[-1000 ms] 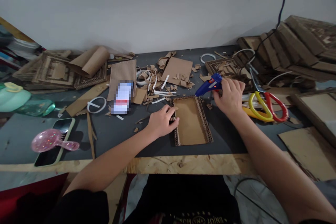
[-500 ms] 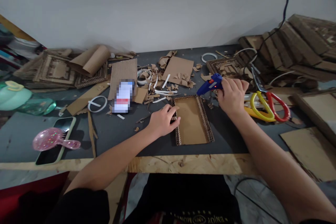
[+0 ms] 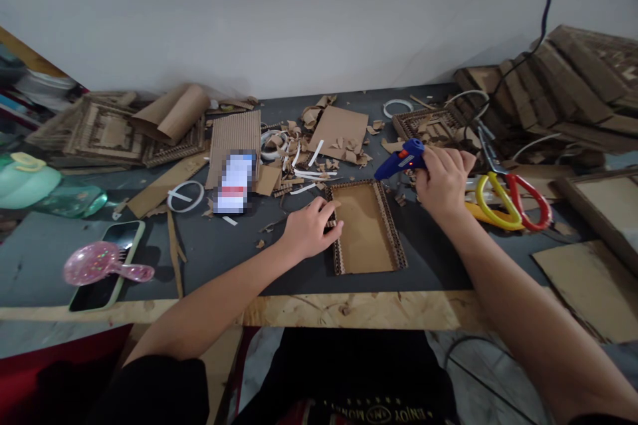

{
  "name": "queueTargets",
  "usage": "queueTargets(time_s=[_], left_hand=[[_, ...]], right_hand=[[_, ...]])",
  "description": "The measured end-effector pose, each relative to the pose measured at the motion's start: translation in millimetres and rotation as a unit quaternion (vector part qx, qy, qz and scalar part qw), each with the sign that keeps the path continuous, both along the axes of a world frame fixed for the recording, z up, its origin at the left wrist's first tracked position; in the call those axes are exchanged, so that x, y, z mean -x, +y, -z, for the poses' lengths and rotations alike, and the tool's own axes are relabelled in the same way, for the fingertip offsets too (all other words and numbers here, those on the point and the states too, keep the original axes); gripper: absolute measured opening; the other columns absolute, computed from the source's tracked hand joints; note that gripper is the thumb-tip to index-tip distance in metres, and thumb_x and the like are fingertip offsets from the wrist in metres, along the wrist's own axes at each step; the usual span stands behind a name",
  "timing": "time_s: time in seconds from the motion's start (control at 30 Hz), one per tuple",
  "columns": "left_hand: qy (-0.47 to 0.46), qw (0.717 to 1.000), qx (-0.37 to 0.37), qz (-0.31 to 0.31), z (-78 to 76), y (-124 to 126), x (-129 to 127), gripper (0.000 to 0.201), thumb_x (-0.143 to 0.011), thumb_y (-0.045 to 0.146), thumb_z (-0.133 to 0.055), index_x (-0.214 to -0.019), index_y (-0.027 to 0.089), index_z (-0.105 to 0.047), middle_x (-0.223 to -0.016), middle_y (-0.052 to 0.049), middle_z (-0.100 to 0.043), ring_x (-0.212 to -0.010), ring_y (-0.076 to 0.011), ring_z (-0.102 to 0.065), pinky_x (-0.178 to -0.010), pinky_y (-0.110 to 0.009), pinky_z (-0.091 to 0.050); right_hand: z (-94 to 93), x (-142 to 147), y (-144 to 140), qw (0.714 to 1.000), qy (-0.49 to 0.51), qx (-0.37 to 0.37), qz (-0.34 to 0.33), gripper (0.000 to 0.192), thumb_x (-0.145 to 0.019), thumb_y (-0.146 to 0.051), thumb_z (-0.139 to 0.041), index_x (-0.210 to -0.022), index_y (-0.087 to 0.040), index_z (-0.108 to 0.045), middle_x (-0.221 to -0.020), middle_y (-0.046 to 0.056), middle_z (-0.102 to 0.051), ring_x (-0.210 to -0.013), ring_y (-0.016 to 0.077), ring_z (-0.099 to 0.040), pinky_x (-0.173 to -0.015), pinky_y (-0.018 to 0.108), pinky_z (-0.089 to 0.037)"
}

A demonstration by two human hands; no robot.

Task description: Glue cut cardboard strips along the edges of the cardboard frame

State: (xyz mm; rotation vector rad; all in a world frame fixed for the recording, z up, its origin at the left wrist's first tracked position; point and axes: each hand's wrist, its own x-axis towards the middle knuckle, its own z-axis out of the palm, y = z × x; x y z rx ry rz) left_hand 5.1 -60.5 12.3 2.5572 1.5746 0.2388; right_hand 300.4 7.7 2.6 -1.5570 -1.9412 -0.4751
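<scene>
A shallow cardboard tray (image 3: 362, 232) with corrugated strip walls lies on the dark tabletop before me. My left hand (image 3: 312, 231) is closed on its left wall, the thumb and a fingertip reaching over the inside edge. In my right hand (image 3: 443, 179) is a blue glue gun (image 3: 401, 159) with a small red light showing. Its nozzle points down and left, right at the far right corner of the tray; whether it touches the wall I cannot tell. The fingers on the handle are partly hidden.
Yellow-and-red-handled scissors (image 3: 508, 196) lie right of my right hand. Cardboard scraps (image 3: 343, 136), white strips and a lit phone (image 3: 234, 182) spread behind the tray. A pink hairbrush (image 3: 94, 263) rests on another phone at left. Stacked cardboard pieces (image 3: 563, 80) stand at back right.
The glue gun's nozzle stays at the tray's far right corner, with only a tiny shift of the gun and my right hand. My left hand keeps its place on the tray.
</scene>
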Motion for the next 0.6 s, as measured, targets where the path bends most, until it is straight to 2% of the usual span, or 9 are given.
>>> queueTargets(time_s=[0.33, 0.6], left_hand=[[0.007, 1.0, 0.008, -0.002, -1.4, 0, 0, 0.045, -0.097, 0.044, -0.045, -0.133, 0.023, -0.06, -0.117, -0.009, -0.066, -0.088, -0.0213, -0.069, -0.058, -0.026, -0.05], [0.006, 1.0, 0.009, -0.004, -1.3, 0, 0, 0.045, -0.097, 0.044, -0.044, -0.133, 0.022, -0.06, -0.118, -0.009, -0.065, -0.086, -0.021, -0.069, -0.057, -0.026, -0.049]], right_hand=[[5.4, 4, 1, 1.0, 0.0, -0.014, 0.0, 0.036, -0.089, -0.03, -0.057, -0.122, -0.017, -0.062, -0.114, 0.015, -0.069, -0.105, 0.031, -0.06, -0.094, 0.049, -0.038], [8.2, 11, -1, 0.999, 0.027, -0.013, -0.04, 0.036, -0.087, -0.029, -0.058, -0.122, -0.019, -0.061, -0.115, 0.013, -0.069, -0.104, 0.0305, -0.06, -0.095, 0.049, -0.037]])
